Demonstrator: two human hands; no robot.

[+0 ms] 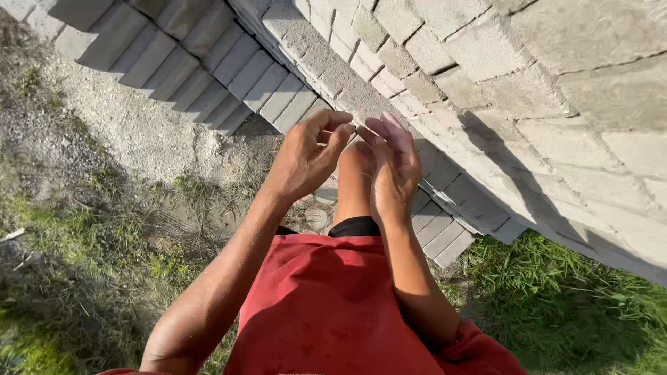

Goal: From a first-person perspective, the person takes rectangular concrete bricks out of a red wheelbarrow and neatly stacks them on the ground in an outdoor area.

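My left hand (309,156) and my right hand (392,167) are raised in front of me, fingertips nearly touching each other. Neither hand holds anything that I can see. The left fingers curl inward toward the right palm, which is flat with its fingers spread. Below the hands are my bare knee (354,177) and my red shorts (326,305). Just beyond the hands lie grey concrete blocks (333,76).
A tall stack of grey concrete blocks (556,104) fills the right and top. A lower row of blocks (180,62) runs along the upper left. Gravel and dirt (139,139) lie at left, grass (556,312) at lower right and lower left.
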